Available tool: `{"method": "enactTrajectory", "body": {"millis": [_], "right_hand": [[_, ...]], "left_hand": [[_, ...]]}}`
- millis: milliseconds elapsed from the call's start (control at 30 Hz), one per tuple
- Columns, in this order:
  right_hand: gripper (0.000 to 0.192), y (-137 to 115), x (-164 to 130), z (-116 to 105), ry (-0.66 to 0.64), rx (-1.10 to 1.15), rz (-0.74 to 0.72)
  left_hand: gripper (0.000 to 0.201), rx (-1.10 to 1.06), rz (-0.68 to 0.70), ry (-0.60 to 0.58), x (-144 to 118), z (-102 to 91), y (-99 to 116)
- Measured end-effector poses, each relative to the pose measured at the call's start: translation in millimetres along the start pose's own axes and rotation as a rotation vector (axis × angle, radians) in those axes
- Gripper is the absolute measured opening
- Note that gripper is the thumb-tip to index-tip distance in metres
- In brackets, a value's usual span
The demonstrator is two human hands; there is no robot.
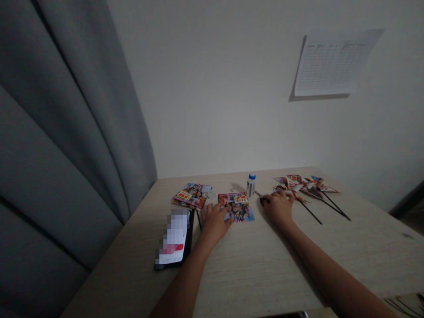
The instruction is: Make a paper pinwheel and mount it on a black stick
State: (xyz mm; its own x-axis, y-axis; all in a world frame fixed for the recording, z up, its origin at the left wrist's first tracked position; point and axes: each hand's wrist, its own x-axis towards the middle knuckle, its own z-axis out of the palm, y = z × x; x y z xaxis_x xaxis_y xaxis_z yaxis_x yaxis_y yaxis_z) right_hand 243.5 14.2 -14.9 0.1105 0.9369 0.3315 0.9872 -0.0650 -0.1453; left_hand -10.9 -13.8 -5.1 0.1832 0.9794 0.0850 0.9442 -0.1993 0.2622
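Your left hand [214,222] lies flat, fingers spread, palm down on the near-left edge of a square colourful printed paper sheet [237,206] on the pale wooden table [258,265]; it pins the sheet, not gripping it. Your right hand [279,206] sits just right of that sheet, fingers curled down over a small dark object [262,201] at its fingertips; too dim to tell whether it's actually pinched or only touched, or what it is. Just behind the gap between your hands stands a small white glue bottle with a blue cap [251,184], upright. Right of your right hand: a cluster of folded paper pinwheels on thin black sticks [306,187], lying flat, sticks pointing toward the near right. Left of your left hand: one thin black stick [198,219], then a black phone with a lit screen [174,240], and behind it a stack of the same printed paper squares [192,195]. Grey curtain [62,132] far left, a printed sheet taped to the white wall [334,62].
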Motion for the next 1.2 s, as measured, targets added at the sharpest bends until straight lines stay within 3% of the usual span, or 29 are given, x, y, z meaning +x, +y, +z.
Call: {"method": "enactTrajectory", "body": {"millis": [433, 667, 900, 1200], "right_hand": [[0.038, 3, 5, 12, -0.071, 0.066, -0.088], [0.037, 5, 5, 14, 0.036, 0.162, -0.084], [0.036, 1, 6, 11, 0.041, 0.322, -0.267], [0.047, -7, 18, 8, 0.019, 0.195, -0.339]], "left_hand": [[0.053, -0.001, 0.015, -0.017, 2, 0.7, -6], [0.051, -0.025, 0.035, -0.023, 4, -1.7, -11], [0.053, -0.034, 0.027, -0.046, 1, -6.6, -9], [0.054, -0.030, 0.028, -0.084, 1, -11.0, -10]]}}
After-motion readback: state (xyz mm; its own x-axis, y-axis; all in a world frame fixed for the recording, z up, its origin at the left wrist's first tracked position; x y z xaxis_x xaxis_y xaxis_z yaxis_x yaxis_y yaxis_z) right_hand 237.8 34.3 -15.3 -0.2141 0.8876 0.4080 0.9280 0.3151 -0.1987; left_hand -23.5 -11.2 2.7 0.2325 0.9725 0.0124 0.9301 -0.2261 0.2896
